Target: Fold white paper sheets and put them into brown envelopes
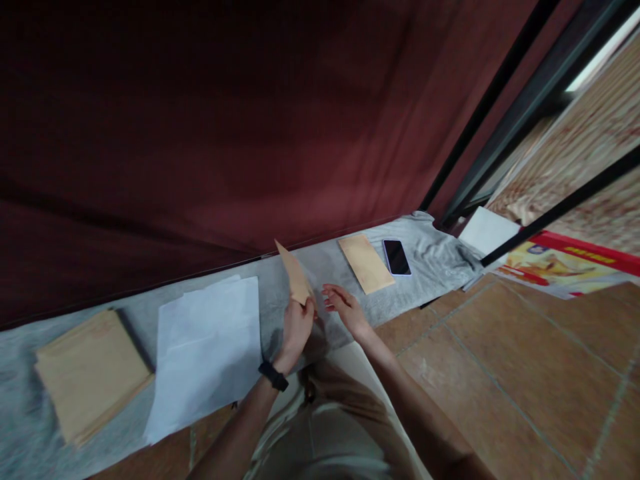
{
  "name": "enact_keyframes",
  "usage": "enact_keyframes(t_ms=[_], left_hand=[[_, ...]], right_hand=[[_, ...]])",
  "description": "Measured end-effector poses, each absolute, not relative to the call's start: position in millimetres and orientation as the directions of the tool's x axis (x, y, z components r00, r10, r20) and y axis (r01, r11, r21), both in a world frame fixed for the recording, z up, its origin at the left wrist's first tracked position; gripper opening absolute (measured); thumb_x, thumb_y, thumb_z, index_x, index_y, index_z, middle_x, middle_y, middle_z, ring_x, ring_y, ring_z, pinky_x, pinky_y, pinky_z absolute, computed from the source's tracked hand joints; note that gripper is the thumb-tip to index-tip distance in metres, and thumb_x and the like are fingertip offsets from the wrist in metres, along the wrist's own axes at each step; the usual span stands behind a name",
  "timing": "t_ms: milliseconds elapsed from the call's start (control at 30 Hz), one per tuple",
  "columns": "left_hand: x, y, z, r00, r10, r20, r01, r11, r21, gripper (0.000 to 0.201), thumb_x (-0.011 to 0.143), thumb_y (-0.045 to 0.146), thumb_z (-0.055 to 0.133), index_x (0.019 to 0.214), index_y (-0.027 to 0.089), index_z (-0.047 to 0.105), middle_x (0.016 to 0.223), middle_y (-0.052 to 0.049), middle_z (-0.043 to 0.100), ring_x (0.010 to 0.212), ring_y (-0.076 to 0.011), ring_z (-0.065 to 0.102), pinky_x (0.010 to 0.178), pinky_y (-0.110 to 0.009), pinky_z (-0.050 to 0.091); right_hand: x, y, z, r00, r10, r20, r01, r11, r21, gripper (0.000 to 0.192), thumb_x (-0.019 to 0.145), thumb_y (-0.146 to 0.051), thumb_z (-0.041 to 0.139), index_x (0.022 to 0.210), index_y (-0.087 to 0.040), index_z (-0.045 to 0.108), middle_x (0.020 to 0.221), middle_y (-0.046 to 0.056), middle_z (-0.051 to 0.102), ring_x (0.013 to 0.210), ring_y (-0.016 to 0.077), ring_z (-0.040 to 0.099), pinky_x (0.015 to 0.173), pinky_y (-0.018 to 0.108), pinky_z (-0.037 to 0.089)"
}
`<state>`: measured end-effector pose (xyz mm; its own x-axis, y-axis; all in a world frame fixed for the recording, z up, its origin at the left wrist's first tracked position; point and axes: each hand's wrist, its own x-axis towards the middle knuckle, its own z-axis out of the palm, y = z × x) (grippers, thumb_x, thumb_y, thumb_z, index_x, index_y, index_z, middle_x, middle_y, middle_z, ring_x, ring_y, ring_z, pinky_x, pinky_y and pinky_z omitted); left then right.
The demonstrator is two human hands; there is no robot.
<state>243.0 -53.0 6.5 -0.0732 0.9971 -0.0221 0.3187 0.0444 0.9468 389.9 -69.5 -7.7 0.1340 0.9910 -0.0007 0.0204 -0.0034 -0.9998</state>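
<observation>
Beige trousers (330, 427) are filling the bottom of the view, smooth and creased, above reddish floor tiles (525, 360). The left hand (296, 328), wearing a black watch (273, 375), is pinching the lower corner of a small brown paper envelope (296, 275), holding it upright over a grey cloth (280, 300). The right hand (345, 307) is hovering just beside it, fingers spread and holding nothing. White sheets (210, 347) and a stack of brown envelopes (90, 373) are lying to the left; another envelope (366, 263) and a dark phone (397, 257) are lying to the right. The writing on a colourful poster (555, 267) is too blurred to read.
</observation>
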Motion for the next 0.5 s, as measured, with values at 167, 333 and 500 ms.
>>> enact_keyframes(t_ms=[167,333,500], left_hand=[[257.8,-62.3,-5.6,-0.099,0.916,-0.389,-0.46,0.304,0.834,0.028,0.078,0.035,0.077,0.098,0.018,0.066,0.088,-0.004,0.076,0.075,-0.0166,0.073,0.074,-0.033,0.062],[280.1,-77.3,-24.2,-0.026,0.843,-0.537,-0.519,0.448,0.728,0.025,0.076,0.038,0.081,0.083,0.018,0.067,0.078,-0.003,0.074,0.068,-0.0129,0.07,0.062,-0.024,0.056],[284.4,-94.0,-26.0,0.101,0.804,-0.586,-0.507,0.549,0.665,0.04,0.07,0.051,0.085,0.075,0.016,0.067,0.066,-0.003,0.069,0.054,-0.0112,0.063,0.049,-0.022,0.048]], right_hand=[[393.1,-74.6,-38.3,0.18,0.98,-0.088,0.216,-0.127,-0.968,0.042,0.095,-0.059,0.05,0.102,-0.026,0.074,0.089,0.006,0.076,0.079,0.0233,0.072,0.065,0.036,0.061],[391.5,-78.1,-56.3,0.133,0.98,-0.147,0.146,-0.166,-0.975,0.033,0.093,-0.051,0.052,0.087,-0.025,0.072,0.081,0.003,0.075,0.073,0.0208,0.07,0.063,0.032,0.057],[402.9,-73.8,-54.3,0.239,0.959,-0.155,0.211,-0.207,-0.955,0.028,0.088,-0.042,0.052,0.072,-0.021,0.063,0.069,0.003,0.068,0.066,0.0184,0.065,0.062,0.029,0.051]])
